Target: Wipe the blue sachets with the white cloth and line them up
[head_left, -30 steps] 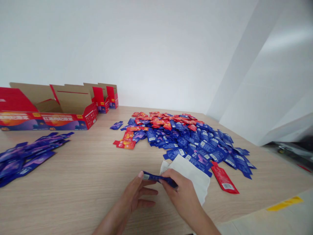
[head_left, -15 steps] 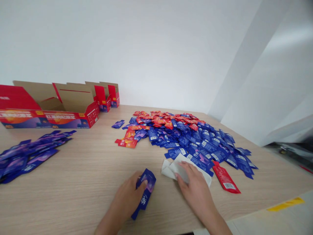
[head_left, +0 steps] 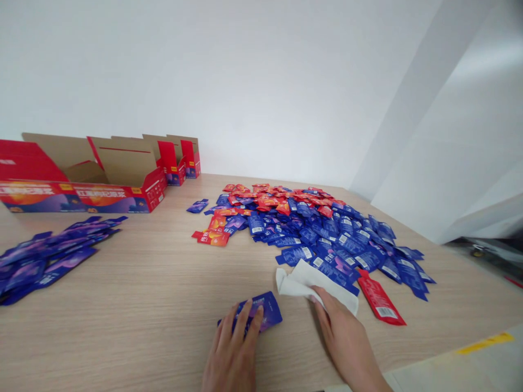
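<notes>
At the table's front, my left hand (head_left: 235,348) lies over a blue-purple pouch (head_left: 269,311), fingers bent across its printed face. The thumb is hidden, and the pouch's near end is under the hand. To its right, my right hand (head_left: 341,332) pinches the near edge of a folded white cloth (head_left: 302,280). The cloth rests against the front of a large heap of blue pouches (head_left: 343,239). Just right of the cloth, a red pouch (head_left: 379,298) lies with its barcode side up.
Red pouches (head_left: 273,198) top the back of the heap. On the left lies a stack of blue pouches (head_left: 61,253). Behind it stand open red cartons (head_left: 114,198) along the white wall. Several red-orange pouches (head_left: 212,237) lie at the heap's left edge.
My left hand has turned the blue pouch, and its fingers now lie over the top. My right hand has shifted slightly right and now pinches the cloth's near edge, which is bunched up.
</notes>
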Demonstrator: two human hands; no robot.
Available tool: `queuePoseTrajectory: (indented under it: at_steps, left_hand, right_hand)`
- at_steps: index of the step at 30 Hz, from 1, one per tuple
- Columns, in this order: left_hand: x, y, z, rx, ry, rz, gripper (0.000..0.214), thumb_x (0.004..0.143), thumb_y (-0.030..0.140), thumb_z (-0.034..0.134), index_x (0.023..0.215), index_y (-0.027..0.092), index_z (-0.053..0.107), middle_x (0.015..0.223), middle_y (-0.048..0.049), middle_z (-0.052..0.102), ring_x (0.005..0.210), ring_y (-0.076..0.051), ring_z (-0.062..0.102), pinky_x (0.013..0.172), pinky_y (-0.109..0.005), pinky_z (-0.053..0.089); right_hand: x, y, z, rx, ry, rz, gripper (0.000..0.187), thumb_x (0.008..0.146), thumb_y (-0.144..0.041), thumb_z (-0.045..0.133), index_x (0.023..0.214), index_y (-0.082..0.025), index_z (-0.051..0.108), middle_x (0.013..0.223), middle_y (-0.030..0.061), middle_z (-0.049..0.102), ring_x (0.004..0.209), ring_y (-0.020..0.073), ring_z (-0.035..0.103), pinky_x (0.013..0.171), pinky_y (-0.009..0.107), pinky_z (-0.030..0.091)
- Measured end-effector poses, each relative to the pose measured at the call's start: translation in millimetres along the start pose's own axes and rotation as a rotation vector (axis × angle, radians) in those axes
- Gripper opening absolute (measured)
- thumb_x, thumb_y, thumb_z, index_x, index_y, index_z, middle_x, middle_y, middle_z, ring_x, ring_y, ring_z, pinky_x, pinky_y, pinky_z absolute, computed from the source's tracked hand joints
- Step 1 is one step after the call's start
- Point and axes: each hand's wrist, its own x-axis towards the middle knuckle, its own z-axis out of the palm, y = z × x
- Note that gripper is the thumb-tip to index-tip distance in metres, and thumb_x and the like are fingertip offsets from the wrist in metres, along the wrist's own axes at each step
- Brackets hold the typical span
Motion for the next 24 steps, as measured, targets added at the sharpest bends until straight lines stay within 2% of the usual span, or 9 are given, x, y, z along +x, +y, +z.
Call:
queuePoseTrajectory:
  at_steps: [3, 5, 8, 10, 11, 14, 16, 21, 24]
  left_hand:
    - [-5, 8, 5.3, 0.067, 0.056, 0.067, 0.064, 0.085, 0.018, 0.055, 0.149, 0.02, 0.05, 0.145, -0.0022, 0.062, 0.126, -0.022, 0.061, 0.095, -0.03, 0.055]
    - [-7, 13, 8.7, 0.053, 0.055, 0.109, 0.061, 0.087, 0.021, 0.055, 0.148, 0.018, 0.05, 0.146, -0.0027, 0.062, 0.129, -0.021, 0.06, 0.098, -0.028, 0.053]
    - [-13, 14, 15.4, 0.092, 0.089, 0.089, 0.055, 0.086, 0.017, 0.052, 0.142, 0.014, 0.055, 0.14, -0.0066, 0.066, 0.125, -0.021, 0.062, 0.097, -0.029, 0.053]
    - [-20, 10, 20.6, 0.15, 0.13, 0.062, 0.044, 0.088, 0.02, 0.052, 0.131, 0.013, 0.063, 0.125, -0.0081, 0.073, 0.112, -0.021, 0.068, 0.09, -0.03, 0.055]
    - [-25, 8, 22.8, 0.175, 0.143, 0.06, 0.039, 0.089, 0.022, 0.052, 0.126, 0.014, 0.065, 0.118, -0.0081, 0.075, 0.106, -0.021, 0.07, 0.088, -0.03, 0.056]
    - [-38, 3, 24.7, 0.229, 0.15, 0.044, 0.036, 0.09, 0.029, 0.055, 0.119, 0.012, 0.068, 0.114, -0.0102, 0.076, 0.102, -0.024, 0.071, 0.086, -0.033, 0.056]
    - [-42, 6, 21.9, 0.24, 0.136, -0.006, 0.039, 0.089, 0.027, 0.056, 0.123, 0.012, 0.067, 0.119, -0.0111, 0.075, 0.107, -0.025, 0.07, 0.088, -0.035, 0.056]
    - [-34, 29, 15.4, 0.221, 0.134, -0.209, 0.063, 0.088, 0.018, 0.048, 0.151, 0.009, 0.044, 0.134, -0.0113, 0.069, 0.123, -0.027, 0.064, 0.096, -0.04, 0.053]
    - [-31, 38, 18.8, 0.216, 0.132, -0.229, 0.068, 0.088, 0.016, 0.046, 0.155, 0.01, 0.037, 0.133, -0.0112, 0.07, 0.121, -0.025, 0.065, 0.096, -0.039, 0.053]
  right_hand:
    - [-2, -18, -1, 0.081, 0.114, 0.228, 0.053, 0.107, -0.052, 0.034, 0.138, -0.02, 0.062, 0.121, 0.0155, 0.077, 0.107, 0.0337, 0.076, 0.083, 0.044, 0.063]
    - [-6, -40, 5, 0.152, 0.132, 0.211, 0.052, 0.107, -0.052, 0.037, 0.139, -0.019, 0.062, 0.127, 0.016, 0.075, 0.116, 0.0323, 0.073, 0.088, 0.041, 0.063]
    - [-13, -72, 22, 0.226, -0.018, -0.127, 0.04, 0.105, -0.033, 0.043, 0.137, -0.02, 0.064, 0.134, 0.0118, 0.072, 0.124, 0.0267, 0.069, 0.101, 0.038, 0.058]
    - [-14, -84, 33, 0.228, -0.144, -0.363, 0.045, 0.098, -0.015, 0.044, 0.138, -0.02, 0.064, 0.139, 0.0085, 0.069, 0.13, 0.024, 0.065, 0.11, 0.04, 0.053]
    - [-14, -87, 37, 0.218, -0.187, -0.429, 0.051, 0.093, -0.008, 0.044, 0.138, -0.02, 0.063, 0.141, 0.0075, 0.068, 0.133, 0.0234, 0.062, 0.113, 0.041, 0.051]
    - [-12, -84, 43, 0.175, -0.202, -0.429, 0.062, 0.086, -0.001, 0.045, 0.142, -0.02, 0.061, 0.145, 0.0074, 0.065, 0.137, 0.0239, 0.059, 0.115, 0.045, 0.05]
    - [-11, -77, 43, 0.158, -0.169, -0.395, 0.063, 0.086, -0.001, 0.045, 0.144, -0.021, 0.06, 0.146, 0.0081, 0.064, 0.136, 0.0251, 0.059, 0.114, 0.047, 0.051]
    - [-12, -60, 46, 0.086, -0.059, -0.325, 0.053, 0.092, -0.008, 0.045, 0.141, -0.019, 0.063, 0.142, 0.0113, 0.067, 0.129, 0.0279, 0.065, 0.109, 0.048, 0.056]
    - [-12, -57, 47, 0.032, 0.019, -0.285, 0.052, 0.094, -0.01, 0.044, 0.141, -0.019, 0.063, 0.138, 0.0121, 0.069, 0.125, 0.0295, 0.068, 0.105, 0.049, 0.059]
